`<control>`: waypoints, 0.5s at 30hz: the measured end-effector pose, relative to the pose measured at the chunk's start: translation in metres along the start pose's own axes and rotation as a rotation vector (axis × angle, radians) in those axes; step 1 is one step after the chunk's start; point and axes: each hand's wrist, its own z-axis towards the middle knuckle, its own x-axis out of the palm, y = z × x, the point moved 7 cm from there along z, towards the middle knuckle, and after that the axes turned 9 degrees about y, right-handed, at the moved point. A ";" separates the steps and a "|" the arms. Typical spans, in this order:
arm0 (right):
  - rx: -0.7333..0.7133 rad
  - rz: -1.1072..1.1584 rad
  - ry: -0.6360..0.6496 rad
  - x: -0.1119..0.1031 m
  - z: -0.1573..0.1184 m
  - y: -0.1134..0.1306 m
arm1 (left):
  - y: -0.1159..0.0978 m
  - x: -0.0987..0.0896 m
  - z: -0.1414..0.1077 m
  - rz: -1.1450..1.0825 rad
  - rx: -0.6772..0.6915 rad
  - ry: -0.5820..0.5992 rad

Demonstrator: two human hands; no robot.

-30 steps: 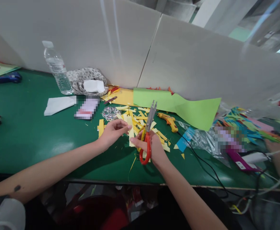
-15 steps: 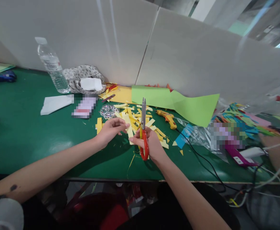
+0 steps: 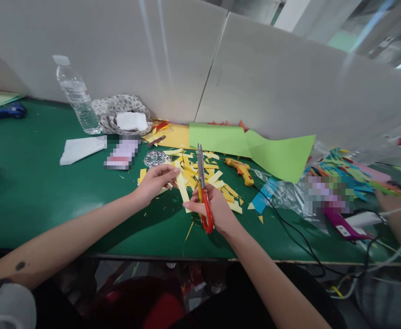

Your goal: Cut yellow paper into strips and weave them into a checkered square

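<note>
My left hand (image 3: 160, 181) pinches the upper end of a pale yellow paper strip (image 3: 182, 191). In my right hand (image 3: 214, 208) is a pair of scissors (image 3: 201, 169) with red handles, blades pointing up and away from me. The right thumb also touches the strip's lower end. The blades look closed and stand to the right of the strip, apart from it. Beneath and behind both hands lies a heap of cut yellow paper pieces (image 3: 190, 173) on the green table (image 3: 125, 228).
A yellow glue gun (image 3: 240, 170) with a black cord lies to the right. Behind are green paper (image 3: 276, 155) and, at left, a water bottle (image 3: 79, 100) by a spotted cloth bag (image 3: 118, 103). A purple-and-white power strip (image 3: 344, 224) and another person's arm are at far right.
The scissors have tipped to the left. My left hand has shifted slightly left and up, and the strip's lower end has dropped a little.
</note>
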 end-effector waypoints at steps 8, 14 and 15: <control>-0.027 -0.007 -0.044 -0.002 -0.002 0.007 | -0.003 -0.004 0.001 0.062 0.031 -0.009; -0.044 0.106 -0.233 -0.039 -0.002 0.012 | -0.030 -0.025 0.006 0.352 0.126 -0.041; -0.037 0.121 -0.304 -0.049 -0.003 0.012 | -0.039 -0.028 0.007 0.531 0.164 -0.049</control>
